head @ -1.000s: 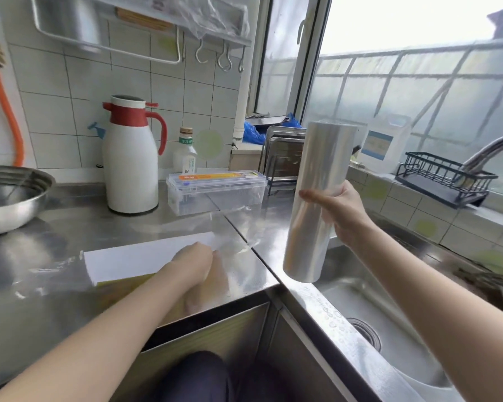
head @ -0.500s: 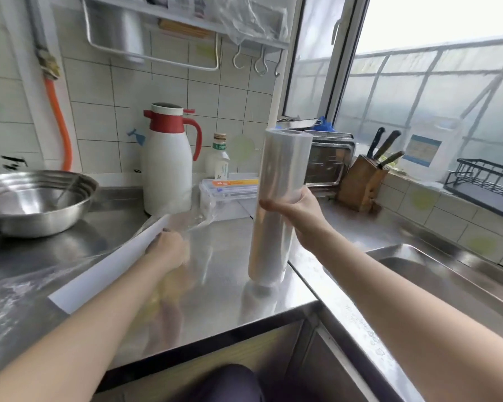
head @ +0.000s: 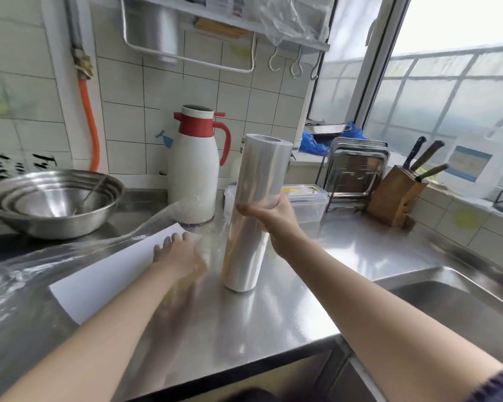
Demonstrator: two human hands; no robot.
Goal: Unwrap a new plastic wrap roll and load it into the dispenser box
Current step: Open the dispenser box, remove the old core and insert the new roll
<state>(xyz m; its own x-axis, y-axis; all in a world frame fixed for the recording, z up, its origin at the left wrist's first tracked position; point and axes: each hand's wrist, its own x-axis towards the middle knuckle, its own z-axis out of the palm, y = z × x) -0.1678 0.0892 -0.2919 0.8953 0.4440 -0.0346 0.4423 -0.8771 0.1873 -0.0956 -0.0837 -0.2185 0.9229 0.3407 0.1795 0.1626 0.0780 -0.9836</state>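
My right hand (head: 269, 217) grips a tall roll of clear plastic wrap (head: 253, 210) around its middle, and the roll stands upright with its lower end on the steel counter (head: 317, 285). My left hand (head: 180, 256) lies with fingers spread on a white paper sheet (head: 108, 274) and the loose clear wrapper (head: 26, 274) that trails left across the counter. Whether it pinches them I cannot tell. The clear plastic dispenser box (head: 305, 201) with a yellow label sits behind the roll, partly hidden by it.
A white and red thermos jug (head: 196, 166) stands behind my left hand. Stacked steel bowls (head: 53, 201) are at the far left. Metal trays (head: 355, 169) and a knife block (head: 395, 195) line the back right. The sink (head: 447, 309) opens at the right.
The roll came from above the sink leftward and down until it stood on the counter. My left hand stayed on the paper and wrapper while the view swung left.
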